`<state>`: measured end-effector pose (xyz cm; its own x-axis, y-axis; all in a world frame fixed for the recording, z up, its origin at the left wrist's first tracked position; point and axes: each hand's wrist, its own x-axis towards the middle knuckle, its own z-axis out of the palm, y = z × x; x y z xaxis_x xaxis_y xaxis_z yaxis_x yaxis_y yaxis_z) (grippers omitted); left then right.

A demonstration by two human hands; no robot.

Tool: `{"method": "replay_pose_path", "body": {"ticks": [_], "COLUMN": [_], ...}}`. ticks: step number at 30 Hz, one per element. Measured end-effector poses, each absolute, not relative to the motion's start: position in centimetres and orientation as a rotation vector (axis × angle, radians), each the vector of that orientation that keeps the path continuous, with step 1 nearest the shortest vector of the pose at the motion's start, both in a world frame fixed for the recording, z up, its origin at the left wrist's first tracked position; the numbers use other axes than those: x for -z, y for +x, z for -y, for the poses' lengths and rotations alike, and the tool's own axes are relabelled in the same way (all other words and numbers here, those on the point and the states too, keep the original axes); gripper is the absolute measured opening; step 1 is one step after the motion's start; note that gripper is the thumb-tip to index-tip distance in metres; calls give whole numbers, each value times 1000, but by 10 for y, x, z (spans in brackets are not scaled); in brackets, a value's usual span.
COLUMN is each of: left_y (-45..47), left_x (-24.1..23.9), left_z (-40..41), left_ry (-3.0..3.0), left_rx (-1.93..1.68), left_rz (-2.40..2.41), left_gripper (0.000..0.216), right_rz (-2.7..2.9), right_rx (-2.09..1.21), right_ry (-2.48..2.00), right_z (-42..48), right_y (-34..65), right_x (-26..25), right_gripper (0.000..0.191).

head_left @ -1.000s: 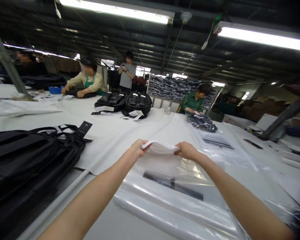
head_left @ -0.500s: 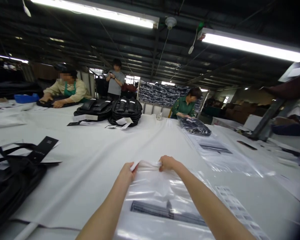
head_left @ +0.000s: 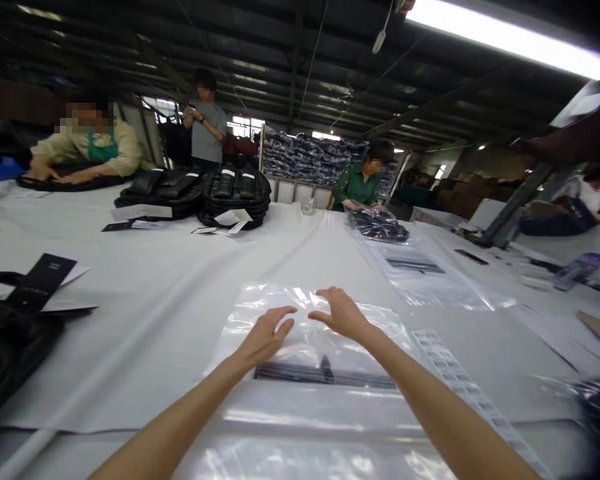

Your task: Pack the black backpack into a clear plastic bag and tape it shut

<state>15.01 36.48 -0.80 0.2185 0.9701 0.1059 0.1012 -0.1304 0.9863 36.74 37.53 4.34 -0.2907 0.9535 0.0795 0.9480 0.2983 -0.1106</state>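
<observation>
Clear plastic bag (head_left: 307,348) lies flat on the tabletop (head_left: 180,287) under the left hand (head_left: 267,335) and right hand (head_left: 349,317), both grips spread, pinching nothing; laying-out looks done, while tagged black backpacks (head_left: 236,195) beyond sit unbagged.

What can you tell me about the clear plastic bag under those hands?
The clear plastic bag lies spread on the white table, its near end out of view. It looks thin, glossy and see-through, with bright reflections and wrinkles across it. A dark band shows on it, with a small dark mark near the band's middle. The left hand and right hand are over its far part, fingers parted; whether they touch it is unclear.
</observation>
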Motion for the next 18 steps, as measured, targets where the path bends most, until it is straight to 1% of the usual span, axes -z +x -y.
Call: {"method": "replay_pose_path", "body": {"ticks": [2,4,5,7,11,12,13,15,16,17,18], "left_y": [153,154,155,155,156,157,157,157,158,158,158], "left_x": [17,30,37,47,53,52,52,51,52,52,52], "left_z": [-368,-374,-377,-380,-379,-379,-379,-379,-380,-380,-381], "left_ry": [1985,2481,2641,2768,2853,2865,2873,2877,2875,2873,2871], "left_rx": [-826,-511,-393,-321,-333,-333,-330,-323,-319,-316,-311], "left_rz": [-951,-900,-910,-971,-1014,-1015,-1013,-1009,-1008,-1010,-1014], "left_gripper": [36,42,45,47,48,48,48,49,49,49,49], "right_rz": [2501,2563,2573,2562,2666,2722,2775,2832,2829,2812,2789], "right_rx": [-367,-620,-684,-734,-862,-899,-905,-800,-733,-687,-675], "right_ry": [-1690,-1645,-1651,-1677,-1661,-1629,-1599,-1607,-1625,-1639,-1651], "right_z": [-331,-295,-284,-272,-273,-271,-268,-257,-251,-245,-242], "right_y": [378,386,388,390,386,384,383,380,380,379,379], "right_x": [-38,-29,-25,-19,-24,-26,-27,-25,-23,-21,-20], "right_gripper": [53,58,62,66,69,74,83,103,107,104,95]}}
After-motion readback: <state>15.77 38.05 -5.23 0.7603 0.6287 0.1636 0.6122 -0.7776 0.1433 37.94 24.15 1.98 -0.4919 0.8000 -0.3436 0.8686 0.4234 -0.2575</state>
